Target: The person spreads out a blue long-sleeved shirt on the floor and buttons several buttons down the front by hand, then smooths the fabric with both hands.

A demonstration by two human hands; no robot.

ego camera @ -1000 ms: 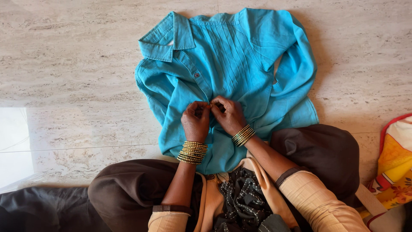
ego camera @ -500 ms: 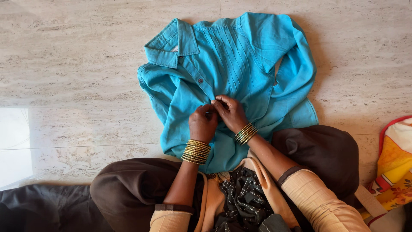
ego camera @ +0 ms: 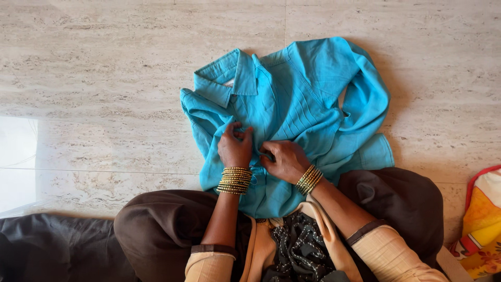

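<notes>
A turquoise collared shirt with a pleated front lies on the pale stone floor, its hem reaching my lap. My left hand pinches the button edge of the shirt's left front panel, fingers closed on the cloth. My right hand grips the fabric right beside it, near the middle of the shirt. Both wrists carry stacks of gold and green bangles. The shirt is bunched and creased around my hands, and its collar lies open at the top.
I sit cross-legged in dark brown trousers, knees spread either side of the shirt. A dark patterned scarf hangs over my lap. A bright orange, yellow and red cloth bag lies at the right edge.
Both hands have drawn the shirt front closer and moved slightly apart. The left hand went higher up the button edge. The fabric is more bunched and the collar has shifted right.
</notes>
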